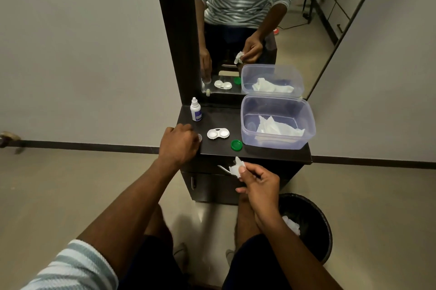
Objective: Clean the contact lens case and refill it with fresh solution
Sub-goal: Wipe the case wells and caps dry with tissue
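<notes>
The white contact lens case (218,134) lies open on the dark shelf (266,153), both wells uncapped. Its green cap (236,144) rests to the right near the front edge. A pale cap (200,138) peeks out at the fingertips of my left hand (179,143), whose curled fingers hold it against the shelf. A small white solution bottle (195,109) stands upright at the back left. In front of the shelf, my right hand (258,182) pinches a crumpled white tissue (236,168).
A clear plastic tub (278,142) holding tissues sits on the shelf's right side. A mirror (247,18) rises behind the shelf. A black waste bin (311,221) with a crumpled tissue inside stands on the floor at right. Drawers sit below the shelf.
</notes>
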